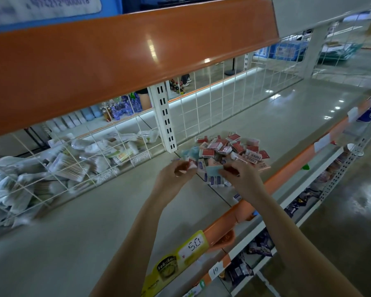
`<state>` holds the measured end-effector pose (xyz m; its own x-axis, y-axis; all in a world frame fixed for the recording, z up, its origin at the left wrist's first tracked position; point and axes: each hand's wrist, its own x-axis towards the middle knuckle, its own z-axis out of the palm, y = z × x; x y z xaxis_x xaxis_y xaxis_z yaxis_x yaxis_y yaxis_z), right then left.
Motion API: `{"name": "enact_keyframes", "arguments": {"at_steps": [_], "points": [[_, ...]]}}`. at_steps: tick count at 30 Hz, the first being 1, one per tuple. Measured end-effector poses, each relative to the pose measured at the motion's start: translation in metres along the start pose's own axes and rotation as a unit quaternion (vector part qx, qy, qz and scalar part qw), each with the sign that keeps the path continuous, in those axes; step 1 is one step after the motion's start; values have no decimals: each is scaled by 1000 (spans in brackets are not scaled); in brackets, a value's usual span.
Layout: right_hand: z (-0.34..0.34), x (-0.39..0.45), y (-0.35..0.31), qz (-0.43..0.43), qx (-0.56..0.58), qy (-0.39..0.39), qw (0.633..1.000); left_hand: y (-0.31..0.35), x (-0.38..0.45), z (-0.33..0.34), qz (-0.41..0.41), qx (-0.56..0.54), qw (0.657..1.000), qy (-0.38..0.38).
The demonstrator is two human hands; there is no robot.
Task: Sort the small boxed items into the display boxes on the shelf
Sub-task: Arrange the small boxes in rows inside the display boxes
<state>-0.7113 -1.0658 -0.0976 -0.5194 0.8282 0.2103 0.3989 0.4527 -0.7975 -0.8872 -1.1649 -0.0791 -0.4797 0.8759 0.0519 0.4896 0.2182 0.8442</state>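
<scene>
Hands (176, 172) (238, 175) hold boxes (213, 170) beside pile (229, 148).

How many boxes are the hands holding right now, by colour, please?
Pink box, in left hand: 1
Light-blue box, in right hand: 1
Total: 2

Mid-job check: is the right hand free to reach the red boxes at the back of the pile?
Probably not yet. The right hand grips a pale blue box, so it is occupied. The path itself looks open: the red boxes lie uncovered on the shelf, just beyond that hand.
</scene>
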Motion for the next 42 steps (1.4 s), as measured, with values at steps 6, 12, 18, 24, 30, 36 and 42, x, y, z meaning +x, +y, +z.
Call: {"name": "enact_keyframes", "arguments": {"at_steps": [6,12,18,24,30,36,42], "points": [[17,-20,-28,58,162,-47,984,1,-41,-10,-110,-261,959,0],[36,-37,-48,81,242,-83,963,-10,-71,-23,-111,-257,959,44],[59,-53,-72,95,296,-130,941,-30,-102,-49,-116,-157,978,77],[99,-69,-105,84,297,-236,921,-53,-156,-102,-127,-26,984,125],[151,-96,-158,56,314,-324,891,-70,-223,-167,-157,-11,970,184],[203,-141,-216,7,308,-377,874,-100,-299,-231,-169,-30,954,245],[254,-187,-277,-43,278,-428,859,-130,-365,-294,-182,-21,939,290]]}}
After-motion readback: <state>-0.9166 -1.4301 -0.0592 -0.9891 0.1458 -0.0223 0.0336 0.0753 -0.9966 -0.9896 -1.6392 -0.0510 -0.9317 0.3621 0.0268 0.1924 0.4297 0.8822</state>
